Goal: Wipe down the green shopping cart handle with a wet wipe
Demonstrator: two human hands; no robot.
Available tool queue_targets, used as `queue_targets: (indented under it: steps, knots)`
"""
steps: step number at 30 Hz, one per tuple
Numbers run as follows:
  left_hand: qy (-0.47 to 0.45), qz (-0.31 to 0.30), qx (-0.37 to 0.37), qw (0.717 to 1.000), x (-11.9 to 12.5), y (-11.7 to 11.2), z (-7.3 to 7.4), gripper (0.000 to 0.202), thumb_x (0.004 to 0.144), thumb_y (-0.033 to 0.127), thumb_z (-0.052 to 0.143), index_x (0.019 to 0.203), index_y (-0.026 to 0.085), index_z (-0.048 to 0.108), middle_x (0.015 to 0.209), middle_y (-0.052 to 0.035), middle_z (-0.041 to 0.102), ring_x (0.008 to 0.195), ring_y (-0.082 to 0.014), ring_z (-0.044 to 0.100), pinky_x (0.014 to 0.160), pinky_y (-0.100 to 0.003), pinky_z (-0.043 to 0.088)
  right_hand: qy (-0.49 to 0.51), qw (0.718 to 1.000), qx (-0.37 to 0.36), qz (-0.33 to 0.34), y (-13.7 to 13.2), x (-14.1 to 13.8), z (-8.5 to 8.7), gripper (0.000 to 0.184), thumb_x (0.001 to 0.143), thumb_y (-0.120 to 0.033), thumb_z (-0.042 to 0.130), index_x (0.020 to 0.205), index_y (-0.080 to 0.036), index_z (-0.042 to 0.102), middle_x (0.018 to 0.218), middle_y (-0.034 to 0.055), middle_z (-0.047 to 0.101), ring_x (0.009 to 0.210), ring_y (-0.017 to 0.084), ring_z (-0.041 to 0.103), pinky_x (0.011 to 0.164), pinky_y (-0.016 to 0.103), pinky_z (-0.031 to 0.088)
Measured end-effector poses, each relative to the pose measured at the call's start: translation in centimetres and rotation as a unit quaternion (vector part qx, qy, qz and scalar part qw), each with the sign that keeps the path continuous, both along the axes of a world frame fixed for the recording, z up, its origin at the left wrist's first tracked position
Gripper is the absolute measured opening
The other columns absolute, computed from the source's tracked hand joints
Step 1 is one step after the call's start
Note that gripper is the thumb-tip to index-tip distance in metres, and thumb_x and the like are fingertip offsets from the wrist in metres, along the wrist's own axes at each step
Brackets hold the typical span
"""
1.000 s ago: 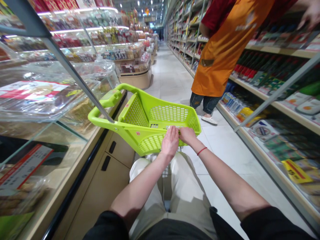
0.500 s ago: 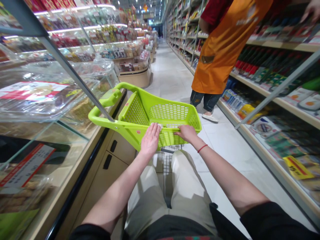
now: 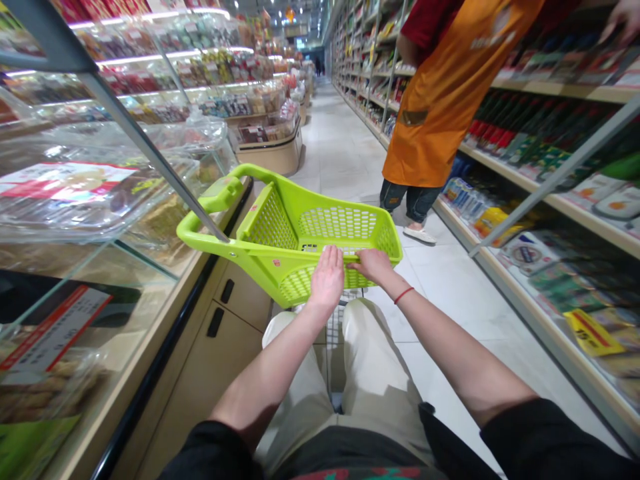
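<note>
A bright green shopping cart (image 3: 337, 223) with a perforated plastic basket stands across the space before my knees. My left hand (image 3: 327, 277) lies over the basket's near rim, fingers straight and together. The white cloth or tissue seen under those fingers earlier is now hidden beneath them. Just to the right, my right hand (image 3: 374, 267) grips the same rim with curled fingers; a red cord circles that wrist. Inside, the visible part of the basket holds no goods.
At left a glass-sided display counter (image 3: 150, 267) holds packaged food, touching close to the cart handle. A person in an orange apron (image 3: 425, 127) stands beyond the cart at right. Stocked shelves (image 3: 540, 167) line the right side. Pale floor tiles (image 3: 325, 140) run down the aisle.
My left hand has slid right along the near rim, close to my right hand, and the white cloth has gone out of sight. My right hand and the cart stay put.
</note>
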State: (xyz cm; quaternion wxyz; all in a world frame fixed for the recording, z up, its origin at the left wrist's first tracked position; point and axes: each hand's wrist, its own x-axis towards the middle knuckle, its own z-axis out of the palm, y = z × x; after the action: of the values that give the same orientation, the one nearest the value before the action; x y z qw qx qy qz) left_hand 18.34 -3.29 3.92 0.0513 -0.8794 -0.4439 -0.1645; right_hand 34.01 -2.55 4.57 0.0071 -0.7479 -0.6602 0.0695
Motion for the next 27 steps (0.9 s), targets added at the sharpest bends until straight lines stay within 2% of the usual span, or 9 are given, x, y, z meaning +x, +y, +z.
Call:
queue_targets:
  steps: [3,5,10,15,18,22,24,27]
  knots:
    - [0.000,-0.048,-0.006,0.999,2.4,-0.3,-0.8,0.048,0.093,0.004,0.039,0.140,-0.001,0.047,0.149,-0.0222,0.046,0.144,-0.0276,0.036,0.120,-0.039,0.033,0.004,1.000,-0.001,0.001,0.0,-0.1,0.1,0.037,0.096,-0.038,0.045,0.110,-0.018,0.072,0.108,0.0157,0.074,0.104,0.027,0.068,0.085,0.033,0.049]
    - [-0.004,-0.072,0.003,0.997,2.8,-0.2,-1.3,0.050,0.092,0.003,0.038,0.140,0.000,0.046,0.150,-0.0224,0.045,0.145,-0.0275,0.035,0.120,-0.040,0.033,0.005,1.000,-0.001,-0.001,0.0,-0.1,0.2,0.036,0.097,-0.032,0.042,0.108,-0.017,0.073,0.106,0.0151,0.074,0.102,0.026,0.069,0.085,0.033,0.049]
    - [-0.002,-0.098,0.026,0.995,1.1,0.2,-2.1,0.056,0.090,0.002,0.038,0.145,0.006,0.041,0.152,-0.0204,0.043,0.147,-0.0249,0.031,0.120,-0.043,0.033,0.004,1.000,0.005,-0.001,-0.1,0.0,0.1,0.040,0.095,-0.044,0.047,0.107,-0.016,0.073,0.106,0.0163,0.074,0.103,0.028,0.069,0.083,0.034,0.050]
    - [0.028,-0.052,0.017,0.998,-2.8,0.6,-1.0,0.056,0.090,0.002,0.038,0.145,0.005,0.042,0.154,-0.0175,0.041,0.147,-0.0245,0.029,0.122,-0.041,0.030,0.001,1.000,0.004,0.007,-0.2,0.2,0.2,0.044,0.092,-0.054,0.053,0.108,-0.018,0.073,0.106,0.0154,0.074,0.103,0.028,0.069,0.082,0.034,0.049]
    - [0.021,0.000,0.025,0.999,-6.2,1.1,0.1,0.057,0.090,0.001,0.037,0.146,0.010,0.042,0.155,-0.0127,0.040,0.147,-0.0230,0.029,0.122,-0.040,0.030,0.001,1.000,0.001,0.006,-0.2,0.2,0.1,0.045,0.092,-0.055,0.053,0.107,-0.018,0.073,0.106,0.0158,0.074,0.104,0.028,0.068,0.081,0.033,0.049]
    - [0.003,0.049,0.045,0.998,-9.8,1.6,1.6,0.057,0.090,0.001,0.036,0.146,0.011,0.042,0.155,-0.0120,0.041,0.148,-0.0213,0.028,0.123,-0.039,0.028,0.003,1.000,0.007,-0.003,-0.1,0.1,0.0,0.044,0.091,-0.055,0.055,0.108,-0.019,0.073,0.108,0.0160,0.074,0.104,0.028,0.068,0.082,0.033,0.049]
    - [-0.003,0.068,0.047,0.997,-10.4,1.7,2.0,0.057,0.091,0.001,0.036,0.146,0.011,0.042,0.154,-0.0125,0.042,0.148,-0.0209,0.027,0.123,-0.038,0.027,0.006,1.000,0.003,-0.006,-0.1,0.1,0.0,0.044,0.090,-0.055,0.055,0.109,-0.019,0.073,0.109,0.0161,0.074,0.104,0.028,0.068,0.082,0.033,0.049]
    - [-0.005,0.091,0.039,0.995,-9.4,1.6,2.0,0.054,0.092,0.002,0.036,0.145,0.008,0.043,0.154,-0.0150,0.041,0.148,-0.0225,0.027,0.123,-0.039,0.028,0.009,1.000,0.002,-0.004,-0.1,0.1,0.1,0.044,0.090,-0.055,0.055,0.108,-0.019,0.073,0.108,0.0159,0.074,0.104,0.028,0.068,0.082,0.033,0.049]
